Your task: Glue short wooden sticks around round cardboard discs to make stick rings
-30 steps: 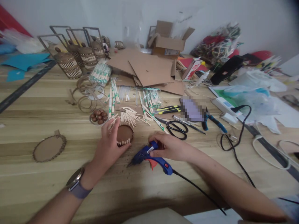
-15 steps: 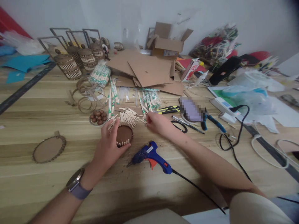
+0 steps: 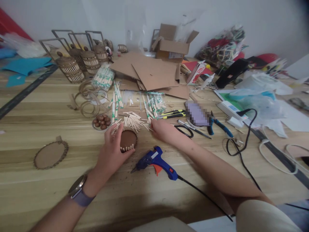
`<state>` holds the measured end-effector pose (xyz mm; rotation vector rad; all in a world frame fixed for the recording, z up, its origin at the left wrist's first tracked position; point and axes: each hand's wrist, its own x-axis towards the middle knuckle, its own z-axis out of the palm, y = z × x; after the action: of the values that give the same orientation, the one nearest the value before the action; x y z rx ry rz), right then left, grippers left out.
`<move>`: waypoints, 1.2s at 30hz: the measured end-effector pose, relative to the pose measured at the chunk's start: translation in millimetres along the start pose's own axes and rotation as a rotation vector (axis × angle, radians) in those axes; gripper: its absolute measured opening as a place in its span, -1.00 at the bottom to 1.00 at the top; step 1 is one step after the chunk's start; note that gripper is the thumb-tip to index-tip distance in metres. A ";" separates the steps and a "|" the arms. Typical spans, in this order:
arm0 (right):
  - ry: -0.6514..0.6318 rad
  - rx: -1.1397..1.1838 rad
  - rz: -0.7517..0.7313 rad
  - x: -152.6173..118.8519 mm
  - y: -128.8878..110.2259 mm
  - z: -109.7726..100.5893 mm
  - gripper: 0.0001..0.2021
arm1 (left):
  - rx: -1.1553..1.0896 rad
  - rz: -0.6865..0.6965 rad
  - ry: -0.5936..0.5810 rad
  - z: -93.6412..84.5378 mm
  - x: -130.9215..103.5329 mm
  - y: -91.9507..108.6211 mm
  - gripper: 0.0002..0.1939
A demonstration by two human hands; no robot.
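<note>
My left hand curves around a small round brown base, thumb at its near edge and fingers at its left side. A row of short pale wooden sticks stands upright along the near rim. To the right of the loose stick pile, my right hand is closed in a pinch low over the table. A short stick end shows at its fingertips, which are partly hidden. Between my forearms lies a blue hot glue gun, its nozzle pointing left toward the base.
A bowl of brown beads stands left of the sticks. Further left lies a cardboard oval with a braided edge. A yellow-black utility knife, scissors and blue-handled pliers lie right. Cardboard sheets and lidded barrels are behind.
My right hand has drawn slightly toward me, away from the stick pile, fingers still pinched. My left hand, the round base and the glue gun stay where they were.
</note>
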<state>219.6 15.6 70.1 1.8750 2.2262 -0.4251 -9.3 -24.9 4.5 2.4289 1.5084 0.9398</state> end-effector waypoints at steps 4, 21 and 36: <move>-0.011 -0.023 -0.049 -10.0 -0.9 -1.4 -0.72 | 0.000 0.009 0.007 0.3 -0.4 -1.1 0.15; 0.092 0.365 -0.350 -16.4 -1.3 -1.7 -0.90 | -0.008 -0.004 0.001 0.9 0.1 -1.7 0.12; 0.002 0.455 -0.511 -9.2 -21.4 12.8 -0.88 | -0.016 0.024 0.004 2.2 -0.1 -3.1 0.12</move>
<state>199.8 -0.6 63.1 1.4327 2.7779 -1.0893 -10.4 -23.0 1.4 2.4402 1.4706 0.9582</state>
